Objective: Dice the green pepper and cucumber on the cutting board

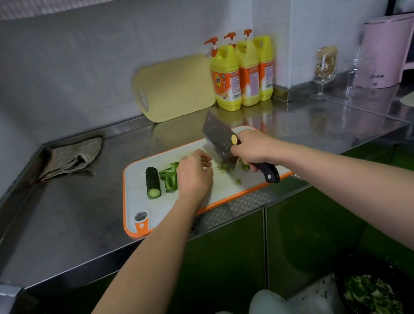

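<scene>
Steel cleaver (216,134) in the right hand (254,148) touches diced green pepper (222,168)

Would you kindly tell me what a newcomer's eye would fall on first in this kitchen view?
The big cleaver, tilted over the orange-rimmed cutting board at centre in the grip of the right hand, stands out first. Beside it the left hand holds down green pepper strips, with a cucumber piece lying at the board's left. Behind, three yellow bottles stand against the tiled wall.

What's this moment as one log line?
right hand: grips cleaver over diced pepper | left hand: curled beside strips | cucumber: undiced
</scene>
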`<state>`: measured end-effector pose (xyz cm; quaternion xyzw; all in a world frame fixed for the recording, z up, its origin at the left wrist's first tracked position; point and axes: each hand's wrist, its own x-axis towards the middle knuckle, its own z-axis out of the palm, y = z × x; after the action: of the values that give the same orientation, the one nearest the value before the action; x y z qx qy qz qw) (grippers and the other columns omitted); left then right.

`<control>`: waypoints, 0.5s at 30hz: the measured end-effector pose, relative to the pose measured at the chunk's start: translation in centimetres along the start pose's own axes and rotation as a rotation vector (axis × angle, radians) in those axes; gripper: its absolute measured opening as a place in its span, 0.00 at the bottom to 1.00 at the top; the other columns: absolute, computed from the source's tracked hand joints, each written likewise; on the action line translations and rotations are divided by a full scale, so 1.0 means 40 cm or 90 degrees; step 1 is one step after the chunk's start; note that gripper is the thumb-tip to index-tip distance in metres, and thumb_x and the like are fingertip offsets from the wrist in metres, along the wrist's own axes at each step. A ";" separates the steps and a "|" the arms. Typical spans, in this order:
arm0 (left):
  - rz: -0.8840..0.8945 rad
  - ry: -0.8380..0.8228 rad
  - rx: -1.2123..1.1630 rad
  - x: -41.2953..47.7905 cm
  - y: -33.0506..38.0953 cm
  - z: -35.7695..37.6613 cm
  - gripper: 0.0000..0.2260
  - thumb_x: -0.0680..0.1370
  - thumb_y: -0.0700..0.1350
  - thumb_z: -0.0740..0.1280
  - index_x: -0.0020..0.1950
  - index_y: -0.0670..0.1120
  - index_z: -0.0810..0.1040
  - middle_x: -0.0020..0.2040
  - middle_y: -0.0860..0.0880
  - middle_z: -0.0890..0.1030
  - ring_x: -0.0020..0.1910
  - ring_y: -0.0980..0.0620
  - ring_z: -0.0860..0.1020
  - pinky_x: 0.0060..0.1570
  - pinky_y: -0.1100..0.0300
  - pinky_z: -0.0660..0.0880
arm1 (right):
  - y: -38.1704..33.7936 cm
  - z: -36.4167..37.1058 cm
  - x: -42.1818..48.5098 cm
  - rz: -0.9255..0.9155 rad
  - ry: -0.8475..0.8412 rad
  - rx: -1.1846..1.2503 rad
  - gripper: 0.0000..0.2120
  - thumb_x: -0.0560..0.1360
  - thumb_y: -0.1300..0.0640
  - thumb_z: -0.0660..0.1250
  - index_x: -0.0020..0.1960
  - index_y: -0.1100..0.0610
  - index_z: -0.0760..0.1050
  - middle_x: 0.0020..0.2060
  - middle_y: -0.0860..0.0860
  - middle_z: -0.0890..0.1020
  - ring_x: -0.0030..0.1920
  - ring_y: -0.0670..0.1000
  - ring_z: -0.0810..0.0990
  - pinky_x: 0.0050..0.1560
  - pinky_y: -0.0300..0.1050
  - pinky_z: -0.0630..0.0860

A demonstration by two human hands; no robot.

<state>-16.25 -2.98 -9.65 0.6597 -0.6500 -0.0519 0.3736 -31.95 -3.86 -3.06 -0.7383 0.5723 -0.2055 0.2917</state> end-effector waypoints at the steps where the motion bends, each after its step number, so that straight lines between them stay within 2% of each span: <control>1: -0.010 0.012 0.007 0.001 -0.005 0.000 0.07 0.72 0.36 0.69 0.48 0.46 0.80 0.43 0.48 0.85 0.47 0.47 0.80 0.48 0.54 0.76 | -0.004 0.002 -0.014 0.002 -0.019 0.001 0.05 0.77 0.63 0.56 0.46 0.62 0.70 0.29 0.57 0.74 0.20 0.51 0.73 0.22 0.37 0.68; 5: -0.048 0.046 0.039 -0.009 -0.014 0.004 0.08 0.74 0.38 0.65 0.49 0.48 0.80 0.43 0.45 0.83 0.51 0.43 0.76 0.47 0.52 0.74 | 0.000 0.026 -0.070 0.005 -0.083 -0.038 0.06 0.78 0.63 0.57 0.44 0.63 0.70 0.29 0.57 0.74 0.21 0.51 0.72 0.20 0.33 0.65; 7: -0.040 0.040 0.064 -0.017 -0.009 0.006 0.08 0.75 0.39 0.65 0.51 0.47 0.80 0.46 0.44 0.82 0.55 0.43 0.72 0.50 0.51 0.72 | 0.016 0.027 -0.078 0.014 -0.102 -0.053 0.07 0.78 0.63 0.57 0.45 0.64 0.71 0.30 0.58 0.75 0.21 0.51 0.72 0.19 0.32 0.65; 9: -0.025 0.013 0.099 -0.023 -0.001 0.008 0.09 0.74 0.41 0.66 0.52 0.48 0.81 0.49 0.46 0.83 0.57 0.43 0.70 0.54 0.51 0.70 | 0.037 0.013 -0.070 0.029 -0.083 -0.074 0.07 0.77 0.63 0.57 0.42 0.63 0.70 0.29 0.58 0.75 0.21 0.52 0.73 0.20 0.33 0.66; 12: -0.014 -0.020 0.140 -0.028 0.021 0.004 0.10 0.75 0.42 0.65 0.54 0.51 0.81 0.52 0.47 0.82 0.58 0.43 0.70 0.55 0.52 0.68 | 0.073 -0.016 -0.045 0.053 -0.021 -0.097 0.08 0.74 0.65 0.56 0.37 0.62 0.70 0.30 0.60 0.77 0.26 0.57 0.76 0.27 0.40 0.72; 15: -0.005 -0.028 0.155 -0.030 0.030 0.002 0.11 0.75 0.43 0.65 0.55 0.51 0.81 0.53 0.47 0.82 0.59 0.43 0.69 0.55 0.51 0.67 | 0.079 -0.025 -0.036 0.054 0.006 -0.058 0.06 0.74 0.66 0.55 0.39 0.60 0.67 0.30 0.59 0.76 0.26 0.57 0.76 0.28 0.43 0.72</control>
<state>-17.47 -1.81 -9.53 0.7015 -0.6568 0.0115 0.2763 -35.26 -3.22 -4.37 -0.7250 0.6132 -0.1700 0.2638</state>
